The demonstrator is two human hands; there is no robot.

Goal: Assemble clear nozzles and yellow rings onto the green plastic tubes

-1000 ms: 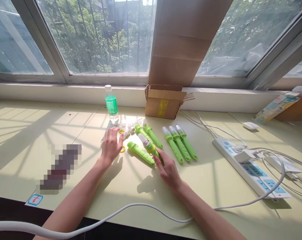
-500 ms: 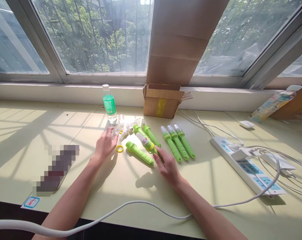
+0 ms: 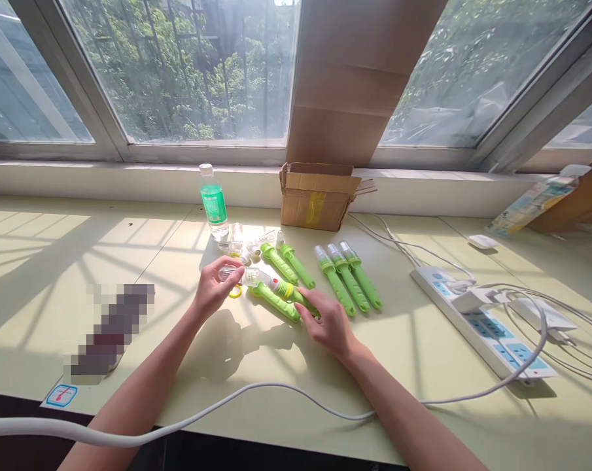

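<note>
Green stick [image 3: 288, 290] sits in the right hand's [image 3: 329, 324] grip above the table [image 3: 423, 353], its white tip [image 3: 271, 282] toward a clear cap [image 3: 247, 276] that the left hand [image 3: 216, 286] pinches. From here I can't tell whether they touch. Three capped sticks [image 3: 347, 277] lie to the right.
</note>
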